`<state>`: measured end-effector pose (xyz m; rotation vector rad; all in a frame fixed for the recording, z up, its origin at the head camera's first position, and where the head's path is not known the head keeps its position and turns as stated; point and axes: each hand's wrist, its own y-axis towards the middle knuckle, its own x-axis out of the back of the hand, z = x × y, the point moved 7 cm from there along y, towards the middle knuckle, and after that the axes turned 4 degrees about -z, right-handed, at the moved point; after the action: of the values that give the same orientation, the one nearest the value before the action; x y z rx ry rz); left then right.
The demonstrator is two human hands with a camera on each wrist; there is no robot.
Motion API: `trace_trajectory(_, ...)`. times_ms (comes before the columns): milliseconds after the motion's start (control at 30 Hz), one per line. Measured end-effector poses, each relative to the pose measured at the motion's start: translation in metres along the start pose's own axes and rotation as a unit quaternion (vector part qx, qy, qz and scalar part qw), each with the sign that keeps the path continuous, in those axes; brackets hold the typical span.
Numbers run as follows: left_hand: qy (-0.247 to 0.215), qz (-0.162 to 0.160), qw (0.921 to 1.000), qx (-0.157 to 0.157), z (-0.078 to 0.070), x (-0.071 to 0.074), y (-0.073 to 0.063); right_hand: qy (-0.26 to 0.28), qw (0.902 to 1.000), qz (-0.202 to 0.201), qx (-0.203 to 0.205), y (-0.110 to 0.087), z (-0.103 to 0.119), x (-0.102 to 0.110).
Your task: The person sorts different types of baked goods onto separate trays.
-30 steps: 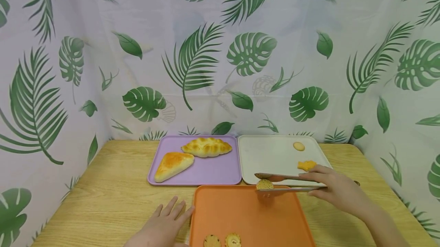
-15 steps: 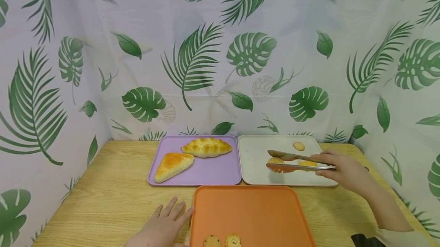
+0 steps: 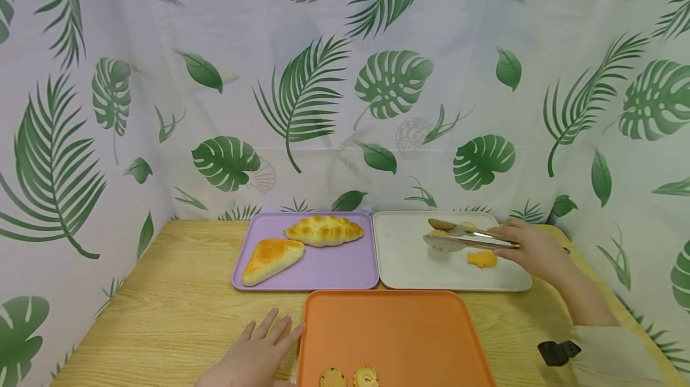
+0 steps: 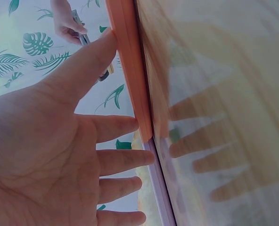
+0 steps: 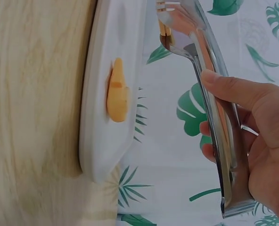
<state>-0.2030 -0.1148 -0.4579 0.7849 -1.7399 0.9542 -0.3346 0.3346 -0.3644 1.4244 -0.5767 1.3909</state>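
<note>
My right hand grips metal tongs above the white tray. A round speckled cookie sits between the tong tips, partly hidden by them. On that tray lie a fish-shaped orange cracker, nearer me than the tongs, and a small oval biscuit, partly covered by the tongs. My left hand is spread with straight fingers at the left rim of the orange tray, touching it. Two round cookies, one dotted and one swirled, lie at the orange tray's near side.
A purple tray stands at the back left, against the white one. It bears a triangular bread and a braided loaf. The wooden table ends at leaf-printed cloth walls at the back and sides.
My right hand has carried the speckled cookie in the tongs from the orange tray's far edge, back and slightly right, over the white tray. My left hand has stayed in place.
</note>
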Motion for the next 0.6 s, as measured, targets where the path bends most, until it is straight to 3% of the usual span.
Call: trace_trajectory(600, 0.001, 0.004, 1.0, -0.001, 0.001, 0.0, 0.001, -0.005, 0.9921, 0.084, -0.093, 0.038, -0.028, -0.036)
